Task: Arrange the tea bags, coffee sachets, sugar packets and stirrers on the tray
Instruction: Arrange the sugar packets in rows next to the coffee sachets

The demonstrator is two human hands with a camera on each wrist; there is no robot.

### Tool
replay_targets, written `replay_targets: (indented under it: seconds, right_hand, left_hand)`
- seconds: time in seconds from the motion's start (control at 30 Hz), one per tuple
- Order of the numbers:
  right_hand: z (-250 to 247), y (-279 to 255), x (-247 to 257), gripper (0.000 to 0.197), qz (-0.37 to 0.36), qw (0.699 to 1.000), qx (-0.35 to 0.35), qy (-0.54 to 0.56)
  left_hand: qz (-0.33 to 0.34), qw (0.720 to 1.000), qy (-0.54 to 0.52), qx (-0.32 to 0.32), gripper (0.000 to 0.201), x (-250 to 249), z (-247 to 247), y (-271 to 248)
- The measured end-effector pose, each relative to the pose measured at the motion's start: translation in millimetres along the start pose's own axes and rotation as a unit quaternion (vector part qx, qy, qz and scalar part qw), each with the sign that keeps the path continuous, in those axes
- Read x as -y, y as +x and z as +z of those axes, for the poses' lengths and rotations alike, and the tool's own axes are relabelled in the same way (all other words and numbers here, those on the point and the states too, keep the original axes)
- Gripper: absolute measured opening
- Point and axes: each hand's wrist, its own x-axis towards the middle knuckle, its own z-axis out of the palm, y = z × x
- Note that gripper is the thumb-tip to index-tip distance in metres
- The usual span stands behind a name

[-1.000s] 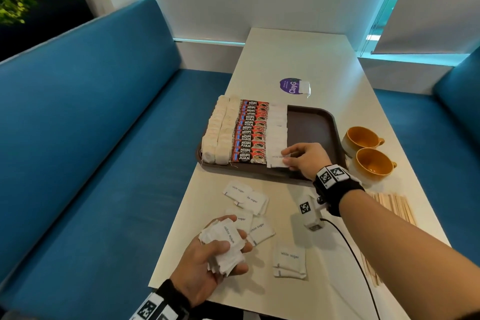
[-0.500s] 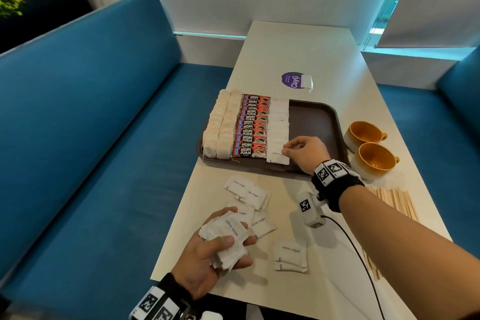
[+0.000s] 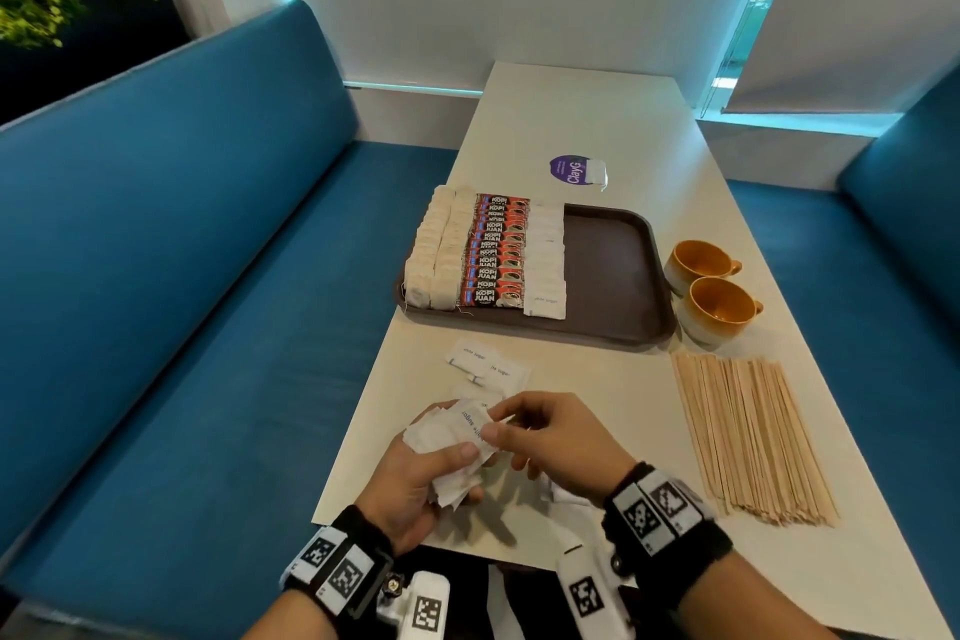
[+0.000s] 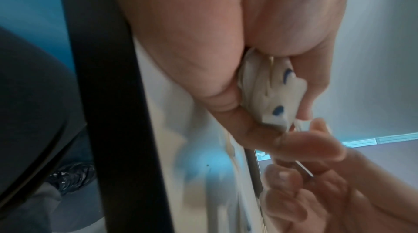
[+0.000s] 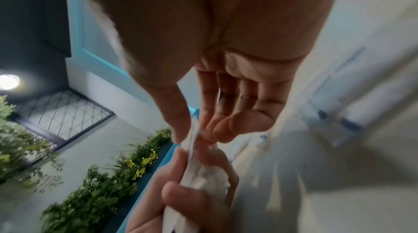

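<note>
A brown tray [image 3: 613,270] holds rows of tea bags [image 3: 436,250], red coffee sachets [image 3: 493,255] and white sugar packets [image 3: 545,260]; its right half is bare. Near the table's front edge my left hand [image 3: 415,478] grips a bunch of sugar packets [image 3: 457,437], also seen as the bunch [image 4: 271,92] in the left wrist view. My right hand [image 3: 545,431] pinches the top sugar packet [image 5: 192,136] of that bunch between thumb and fingers. Two more loose sugar packets [image 3: 483,364] lie on the table before the tray. Wooden stirrers [image 3: 753,437] lie in a pile at the right.
Two orange cups [image 3: 711,291] stand right of the tray. A purple sticker [image 3: 569,169] with a small packet beside it lies behind the tray. Blue benches [image 3: 182,276] flank the white table [image 3: 587,120] on both sides.
My right hand has left the tray, where one sugar packet now lies at the row's near end, and come back to the bunch in my left hand, pinching its top packet.
</note>
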Motion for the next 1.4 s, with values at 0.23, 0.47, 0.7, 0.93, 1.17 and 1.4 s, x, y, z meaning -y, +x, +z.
replay_targets:
  seconds: [0.23,0.47,0.7,0.93,1.17,1.4]
  right_hand:
    - [12.1,-15.9,-4.5,0.004,-0.006,0.994,-0.070,0.087]
    - [-2.5,-16.1,8.3,0.007,-0.101,0.965,-0.168,0.174]
    - [11.3,-18.2,-8.9,0.031,-0.116,0.989,-0.081,0.035]
    - [10.6,-16.2,-11.1,0.024,-0.095,0.986,-0.122,0.056]
    - [10.1,-14.7,-14.8,0.027,0.006,0.987,-0.053,0.153]
    - [12.2,-14.4,-18.3,0.018,0.043,0.970,-0.058,0.233]
  left_hand:
    - [-0.007,1.000,-0.002,-0.011,0.046,-1.5,4.3,-1.6]
    - [-0.030,0.999,-0.032,-0.002,0.081,-1.8,4.5,0.2]
    - [-0.013,1.000,-0.018,-0.001,0.062,0.6,-0.1,0.1]
    - [0.007,0.999,-0.037,0.015,0.048,3.2,-2.1,2.1]
    - [0.005,1.000,-0.021,-0.009,0.062,4.1,-3.7,2.3]
    - [0.005,1.000,-0.020,-0.008,0.059,5.2,-2.4,1.7]
